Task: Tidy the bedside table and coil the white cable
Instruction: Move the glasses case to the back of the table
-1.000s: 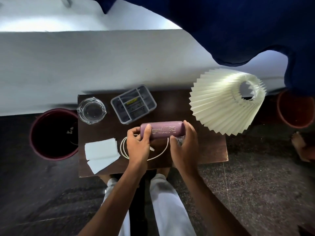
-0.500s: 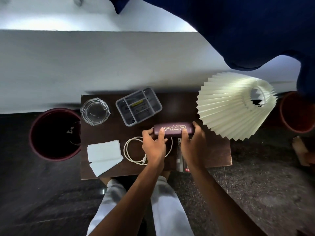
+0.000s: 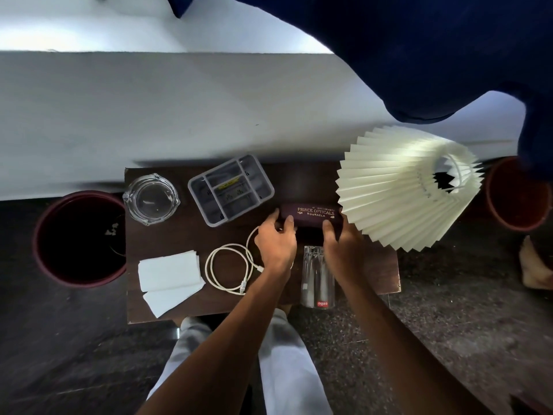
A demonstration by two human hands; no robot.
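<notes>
A maroon spectacle case [image 3: 311,213] with gold lettering lies on the dark wooden bedside table [image 3: 299,181], close to the lampshade. My left hand [image 3: 276,244] grips its left end and my right hand [image 3: 341,247] grips its right end. The white cable [image 3: 229,266] lies in a loose loop on the table to the left of my left hand, with part of it hidden under that hand. A clear drinking glass [image 3: 317,278] lies on its side between my wrists at the front edge.
A glass ashtray [image 3: 151,199] and a grey divided tray [image 3: 230,190] sit at the back. White paper napkins [image 3: 169,274] lie front left. A pleated cream lampshade [image 3: 404,187] overhangs the right side. A dark red bin [image 3: 79,238] stands left, a bed behind.
Both hands carried the spectacle case from above the cable towards the back right of the table and set it down by the lampshade. The cable and glass are now uncovered.
</notes>
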